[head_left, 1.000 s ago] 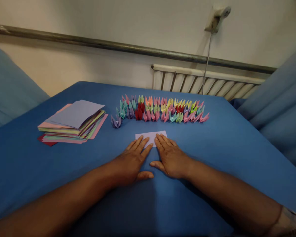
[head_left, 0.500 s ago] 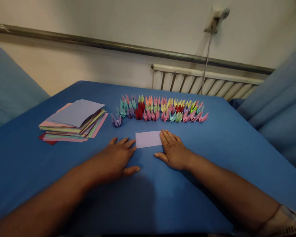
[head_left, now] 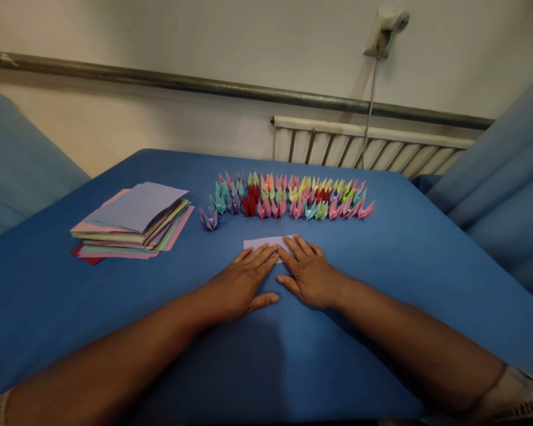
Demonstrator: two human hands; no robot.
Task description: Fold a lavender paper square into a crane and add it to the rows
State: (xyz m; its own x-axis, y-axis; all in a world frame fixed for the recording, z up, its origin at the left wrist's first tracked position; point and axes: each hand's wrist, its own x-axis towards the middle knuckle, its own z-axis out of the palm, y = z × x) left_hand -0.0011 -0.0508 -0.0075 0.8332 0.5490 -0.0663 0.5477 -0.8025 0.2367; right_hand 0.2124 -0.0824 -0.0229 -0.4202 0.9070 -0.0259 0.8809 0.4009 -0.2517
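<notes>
The lilac paper (head_left: 254, 242) lies flat on the blue-covered worktop (head_left: 337, 361), directly under the fingers of the 2 hands. The left hand (head_left: 240, 285) rests palm down with its fingers extended and slightly spread, covering the near left and middle of the paper; its thumb sticks out to the side, on the blue cover. The right hand (head_left: 311, 273), also flat with fingers extended, lies across the paper's right end, its thumb pointing toward the left hand. The fingertips of the 2 hands meet over the paper, and a strip of its far edge shows beyond them. Behind it stand 3 rough rows of folded paper cranes (head_left: 279, 207), with 1 purple crane (head_left: 209, 220) at their near left. A stack of coloured sheets (head_left: 137, 207) sits well left of the paper.
</notes>
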